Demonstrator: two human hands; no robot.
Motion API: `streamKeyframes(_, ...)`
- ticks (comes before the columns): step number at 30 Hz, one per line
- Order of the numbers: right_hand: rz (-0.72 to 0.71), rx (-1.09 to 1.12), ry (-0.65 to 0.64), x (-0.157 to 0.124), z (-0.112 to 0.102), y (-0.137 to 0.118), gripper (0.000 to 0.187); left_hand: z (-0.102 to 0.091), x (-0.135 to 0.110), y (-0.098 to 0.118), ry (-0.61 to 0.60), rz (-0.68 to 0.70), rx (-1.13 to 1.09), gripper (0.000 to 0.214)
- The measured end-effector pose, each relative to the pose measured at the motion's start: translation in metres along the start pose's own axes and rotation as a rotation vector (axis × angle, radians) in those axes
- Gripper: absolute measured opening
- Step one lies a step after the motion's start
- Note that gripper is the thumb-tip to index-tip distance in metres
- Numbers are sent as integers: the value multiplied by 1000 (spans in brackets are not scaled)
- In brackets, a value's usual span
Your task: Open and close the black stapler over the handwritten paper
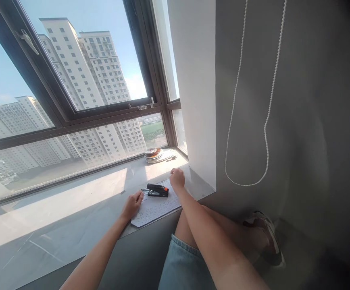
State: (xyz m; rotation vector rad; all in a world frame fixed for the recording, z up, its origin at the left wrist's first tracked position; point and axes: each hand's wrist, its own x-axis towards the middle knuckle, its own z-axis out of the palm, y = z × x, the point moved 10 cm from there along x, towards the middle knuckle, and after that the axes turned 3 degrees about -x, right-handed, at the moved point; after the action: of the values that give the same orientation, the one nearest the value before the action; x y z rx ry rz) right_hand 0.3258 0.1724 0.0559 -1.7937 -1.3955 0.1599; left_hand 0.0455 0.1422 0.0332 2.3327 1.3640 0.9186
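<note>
A printed sheet of paper (155, 209) lies on the pale window sill (72, 209). On its far end rests a black stapler (158, 189) with an orange tip. My left hand (132, 204) lies on the sheet's left edge, fingers curled down onto the paper, just left of the stapler. My right hand (177, 179) is closed in a fist at the sheet's far right corner, a little right of the stapler and not touching it. I cannot make out anything inside that fist.
A stack of plates with a small bunch of keys (158, 155) sits in the far sill corner by the window. A white wall column (194, 100) stands right of the sill. A bead cord (265, 121) hangs on the grey wall. My knee and sandal (267, 237) are below.
</note>
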Motion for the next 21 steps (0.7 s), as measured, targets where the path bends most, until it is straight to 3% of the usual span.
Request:
streamKeyframes(4,292,39,-46,6,-1,55,26,0,0,3,-3,5,-16,36)
streamKeyframes(7,369,23,-53,9,-2,74,28,1,0,4,-12,7,-33,36)
streamKeyframes(16,311,46,-133,14,12,68,37,0,0,9,-21,16,-3,40)
streamKeyframes(21,310,39,-116,13,6,67,35,-1,0,11,-5,17,19,41)
